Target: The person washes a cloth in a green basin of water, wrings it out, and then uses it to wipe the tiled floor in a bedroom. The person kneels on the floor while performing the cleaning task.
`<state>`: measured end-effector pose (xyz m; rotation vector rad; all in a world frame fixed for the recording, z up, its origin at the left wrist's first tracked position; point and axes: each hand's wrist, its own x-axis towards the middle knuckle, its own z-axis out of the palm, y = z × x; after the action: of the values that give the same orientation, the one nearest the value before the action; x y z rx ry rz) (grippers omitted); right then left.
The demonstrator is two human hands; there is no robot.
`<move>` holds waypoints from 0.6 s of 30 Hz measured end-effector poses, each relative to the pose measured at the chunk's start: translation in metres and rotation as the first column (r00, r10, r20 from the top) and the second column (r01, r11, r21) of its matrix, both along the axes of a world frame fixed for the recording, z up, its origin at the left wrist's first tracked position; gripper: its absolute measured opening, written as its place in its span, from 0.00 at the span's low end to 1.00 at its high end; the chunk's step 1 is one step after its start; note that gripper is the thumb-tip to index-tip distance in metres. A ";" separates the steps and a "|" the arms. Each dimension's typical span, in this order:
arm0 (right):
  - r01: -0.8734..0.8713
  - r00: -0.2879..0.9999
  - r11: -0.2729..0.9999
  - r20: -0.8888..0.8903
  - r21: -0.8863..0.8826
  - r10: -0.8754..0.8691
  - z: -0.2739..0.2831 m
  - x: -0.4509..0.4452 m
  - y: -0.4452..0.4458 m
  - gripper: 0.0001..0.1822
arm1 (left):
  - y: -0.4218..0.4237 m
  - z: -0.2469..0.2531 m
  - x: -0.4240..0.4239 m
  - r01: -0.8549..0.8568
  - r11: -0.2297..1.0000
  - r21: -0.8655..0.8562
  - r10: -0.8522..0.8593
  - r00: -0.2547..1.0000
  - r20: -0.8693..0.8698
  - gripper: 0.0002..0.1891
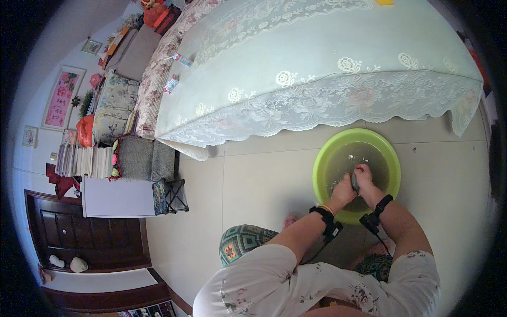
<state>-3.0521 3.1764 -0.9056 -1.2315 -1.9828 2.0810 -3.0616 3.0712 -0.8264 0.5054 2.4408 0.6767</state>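
Observation:
A lime-green plastic basin (317,174) stands on the floor in front of me, holding murky grey-brown water (372,154). Both hands are over the water inside its rim, close together. Between them is a small dark grey item (354,182), perhaps wet cloth; its kind is not clear. My left hand (344,191) grips it from the left side, fingers partly hidden. My right hand (363,177) is curled around its upper right part. Bright specks, bubbles or reflections, show on the water beyond my fingers.
A table with a pale green lace-edged cloth (317,47) stands just past the basin, small packets (171,84) on its left end. Beige tiles (261,174) surround the basin. Left are a folding stool (170,196), stacked books (85,160) and a dark door (91,233). Wrist straps (370,222) trail cables.

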 end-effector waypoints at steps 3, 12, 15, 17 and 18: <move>0.180 0.964 0.960 0.234 -0.214 -0.128 0.036 0.003 -0.007 0.13 | 0.001 0.032 0.012 0.076 0.987 -0.140 -0.094 0.988 -0.121 0.34; -0.394 0.919 0.781 -0.239 -0.486 0.314 0.101 0.003 0.050 0.24 | -0.016 -0.004 -0.001 -0.756 0.593 0.277 -0.031 0.323 0.946 0.21; -0.466 0.866 0.732 -0.423 -0.496 0.264 0.116 0.002 0.057 0.24 | 0.000 0.042 0.003 -0.904 0.427 0.036 -0.407 -0.157 0.900 0.19; -0.532 0.816 0.597 -0.550 -0.600 0.175 0.143 -0.002 0.049 0.23 | 0.004 0.048 0.012 -0.915 0.403 0.017 -0.492 -0.201 0.847 0.19; -0.535 0.823 0.627 -0.516 -0.567 0.236 0.138 -0.002 0.052 0.22 | 0.006 0.048 0.014 -0.910 0.414 0.024 -0.490 -0.201 0.848 0.19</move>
<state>-3.0545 3.2286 -0.7672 -0.2673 -1.3836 3.1611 -3.0479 3.0770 -0.7789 -0.4712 0.2315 1.7122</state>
